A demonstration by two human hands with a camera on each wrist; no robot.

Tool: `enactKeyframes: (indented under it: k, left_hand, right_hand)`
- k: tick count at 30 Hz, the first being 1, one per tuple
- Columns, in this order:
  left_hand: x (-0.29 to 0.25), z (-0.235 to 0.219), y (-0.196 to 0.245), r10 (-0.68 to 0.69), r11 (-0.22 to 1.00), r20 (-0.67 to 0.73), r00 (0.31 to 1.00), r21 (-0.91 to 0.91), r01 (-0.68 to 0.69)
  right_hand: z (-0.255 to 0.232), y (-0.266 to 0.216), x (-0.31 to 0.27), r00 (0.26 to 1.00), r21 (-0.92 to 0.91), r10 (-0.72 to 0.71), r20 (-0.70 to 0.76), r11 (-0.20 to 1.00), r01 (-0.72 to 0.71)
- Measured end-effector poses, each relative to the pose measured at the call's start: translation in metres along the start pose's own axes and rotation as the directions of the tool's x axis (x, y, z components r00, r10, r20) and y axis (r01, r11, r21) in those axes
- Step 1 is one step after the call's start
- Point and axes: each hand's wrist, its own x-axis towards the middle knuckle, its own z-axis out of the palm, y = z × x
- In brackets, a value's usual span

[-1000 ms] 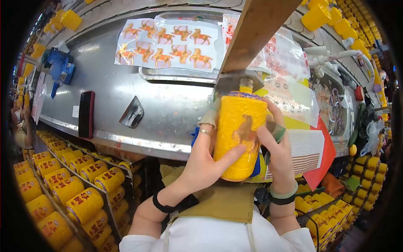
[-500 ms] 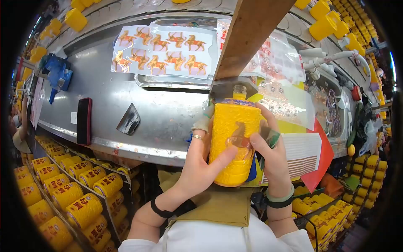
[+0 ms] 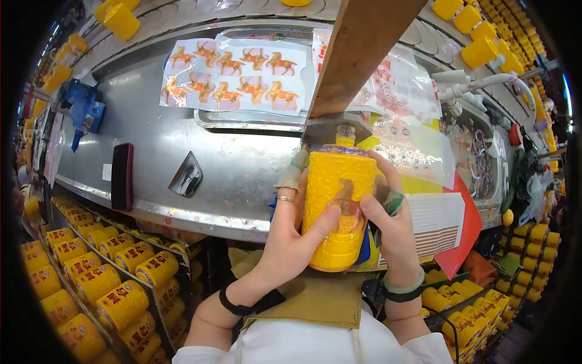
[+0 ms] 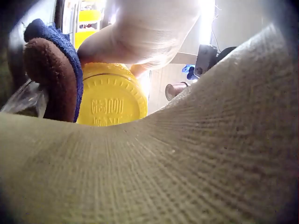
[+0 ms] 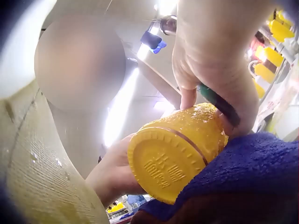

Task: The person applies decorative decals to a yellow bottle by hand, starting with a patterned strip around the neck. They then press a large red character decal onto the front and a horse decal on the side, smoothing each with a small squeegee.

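Note:
A yellow textured bottle [image 3: 324,182] with a clear neck stands upright, front towards me, between both hands. On its front is a horse sticker [image 3: 347,191]. My left hand [image 3: 285,239] holds the bottle's left side, its thumb pressing at the sticker's lower left edge. From the right, my right hand [image 3: 397,236] grips it, with the thumb at the sticker's right edge. A pale cover sits on a left finger, a dark green one on a right finger. The bottle's embossed yellow base [image 5: 161,163] shows in the right wrist view. Fingers behind the bottle are hidden.
A sheet of horse stickers [image 3: 233,73] overlaps a metal tray [image 3: 242,121]. A phone [image 3: 122,176] and a dark curved scraper-like piece [image 3: 185,174] lie on the metal table. A wooden beam [image 3: 364,48] rises behind the bottle. Racks of yellow bottles [image 3: 124,297] stand below the edge.
The bottle and both hands appear slightly lower and further left in the head view. My left thumb has shifted left across the sticker. Both hands keep their hold.

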Motion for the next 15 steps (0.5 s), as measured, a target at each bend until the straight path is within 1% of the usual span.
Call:
enactKeyframes:
  k: [5, 7, 8, 10, 11, 12, 13, 14, 15]
  left_hand:
    - [0.000, 0.000, -0.003, 0.009, 1.000, -0.007, 1.000, -0.005, -0.009]
    - [-0.001, -0.003, -0.003, -0.013, 0.998, 0.031, 0.999, 0.060, 0.011]
    - [0.000, -0.003, -0.004, -0.014, 0.998, 0.031, 0.999, 0.060, 0.012]
    - [-0.001, -0.004, -0.006, 0.009, 0.997, 0.036, 0.999, 0.075, -0.012]
    - [-0.001, -0.002, -0.006, 0.008, 0.997, 0.039, 0.999, 0.075, -0.011]
    - [-0.001, 0.000, -0.006, 0.029, 0.998, 0.011, 1.000, 0.057, -0.030]
    - [0.000, 0.002, -0.006, 0.050, 0.998, -0.018, 0.999, 0.039, -0.049]
    - [0.000, 0.002, -0.006, 0.050, 0.998, -0.014, 0.999, 0.038, -0.049]
    - [0.000, 0.001, -0.007, 0.049, 0.998, -0.019, 0.999, 0.044, -0.048]
  right_hand:
    - [-0.005, -0.002, 0.000, 1.000, -0.010, -0.008, 0.030, 1.000, 0.008]
    - [-0.018, -0.005, 0.002, 0.992, -0.149, -0.042, 0.118, 0.987, 0.060]
    - [-0.017, -0.010, 0.004, 0.992, -0.149, -0.041, 0.118, 0.987, 0.059]
    - [-0.013, -0.035, 0.008, 0.991, -0.144, -0.118, 0.066, 0.981, 0.126]
    - [0.001, -0.050, 0.005, 0.982, -0.197, -0.188, -0.015, 0.964, 0.181]
    - [0.002, -0.057, 0.006, 0.982, -0.198, -0.189, -0.019, 0.963, 0.182]
    - [0.002, -0.062, 0.009, 0.937, -0.416, -0.345, 0.063, 0.844, 0.339]
    - [0.003, -0.069, 0.010, 0.867, -0.593, -0.466, 0.179, 0.652, 0.472]
    - [0.012, -0.080, 0.009, 0.852, -0.625, -0.448, 0.270, 0.592, 0.509]
